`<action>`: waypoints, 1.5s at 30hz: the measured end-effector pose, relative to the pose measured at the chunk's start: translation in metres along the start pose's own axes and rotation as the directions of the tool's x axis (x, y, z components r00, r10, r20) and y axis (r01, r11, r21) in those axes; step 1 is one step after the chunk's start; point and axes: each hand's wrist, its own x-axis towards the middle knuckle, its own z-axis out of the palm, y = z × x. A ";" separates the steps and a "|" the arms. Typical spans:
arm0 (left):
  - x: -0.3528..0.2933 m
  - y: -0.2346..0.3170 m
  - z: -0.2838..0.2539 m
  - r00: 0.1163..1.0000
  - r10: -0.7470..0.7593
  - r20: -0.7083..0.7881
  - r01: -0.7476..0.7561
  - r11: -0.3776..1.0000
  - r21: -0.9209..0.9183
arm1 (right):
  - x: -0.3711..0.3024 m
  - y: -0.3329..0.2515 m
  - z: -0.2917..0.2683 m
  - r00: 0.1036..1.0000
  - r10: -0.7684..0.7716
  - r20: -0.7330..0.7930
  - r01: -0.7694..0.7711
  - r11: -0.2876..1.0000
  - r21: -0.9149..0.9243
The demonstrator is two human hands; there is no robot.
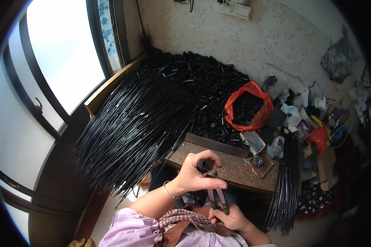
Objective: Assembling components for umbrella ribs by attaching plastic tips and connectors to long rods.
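Pliers (223,201) sit before the torso (196,236), long axis running away from it, any print too small for me to read. Leftmost I see fanned black rods (119,131), then the left hand (191,174) curled round a black tubular part (203,165) — bore toward my camera — the right hand (233,218) gripping the pliers, and a red bag (264,115) beyond.

- My left hand (189,175) curls around a black tubular piece (203,165).
- My right hand (236,218) grips green-handled pliers (213,204) (their head sits by my left fingers).
- Black rods (127,119) fan out leftward; a red bag (263,119) sits among black pieces (210,119).
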 end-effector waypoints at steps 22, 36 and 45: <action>-0.003 -0.044 0.033 0.964 -0.166 -0.208 0.169 0.986 -0.004 | 0.033 0.019 -0.051 0.857 -0.254 -0.448 0.139 0.952 -0.274; 0.001 -0.061 0.032 0.977 -0.199 -0.083 0.200 0.980 0.010 | 0.077 0.037 -0.227 0.662 -0.622 -0.418 -0.321 0.269 -0.908; -0.004 -0.058 0.036 0.983 -0.182 -0.008 0.182 0.981 0.071 | 0.067 0.042 -0.235 0.452 -0.684 -0.573 -0.340 0.461 -0.819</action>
